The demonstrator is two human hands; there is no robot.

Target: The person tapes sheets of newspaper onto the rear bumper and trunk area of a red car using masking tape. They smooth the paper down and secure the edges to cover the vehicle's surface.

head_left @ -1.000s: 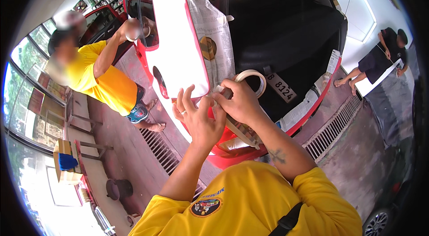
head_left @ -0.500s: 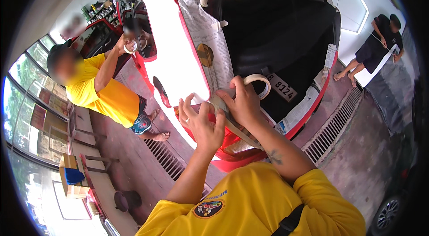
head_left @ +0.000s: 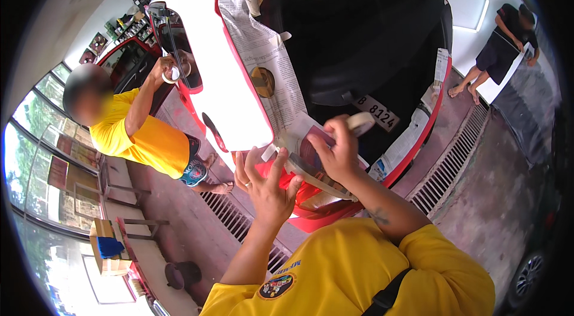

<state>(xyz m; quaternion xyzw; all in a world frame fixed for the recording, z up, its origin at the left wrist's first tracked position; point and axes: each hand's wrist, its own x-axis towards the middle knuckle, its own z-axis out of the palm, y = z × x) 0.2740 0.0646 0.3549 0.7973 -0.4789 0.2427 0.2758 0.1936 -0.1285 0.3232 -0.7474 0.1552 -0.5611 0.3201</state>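
My left hand [head_left: 266, 190] is open, its fingers spread just above the red tail light [head_left: 308, 193] at the car's rear corner. A small white piece of tape [head_left: 270, 152] shows by its fingertips. My right hand [head_left: 338, 151] is closed on a roll of masking tape [head_left: 361, 124], which looks blurred and sticks out past the fingers. Newspaper masking [head_left: 281, 86] runs along the edge of the white body panel [head_left: 221, 65], beside the dark rear opening [head_left: 365, 35]. A strip of masking [head_left: 317, 178] crosses the tail light between my hands.
At the left, a person in a yellow shirt [head_left: 146, 130] holds a tape roll [head_left: 171, 75] by the car's side window. Another person in dark clothes [head_left: 499, 47] stands at the far right. Floor grates [head_left: 448, 160], a black bucket [head_left: 182, 274] and a cardboard box [head_left: 110, 262] are around.
My right hand has moved right and down, away from the masked panel edge, with the tape roll. The fingers of my left hand are spread wider, and the hand is slightly lower.
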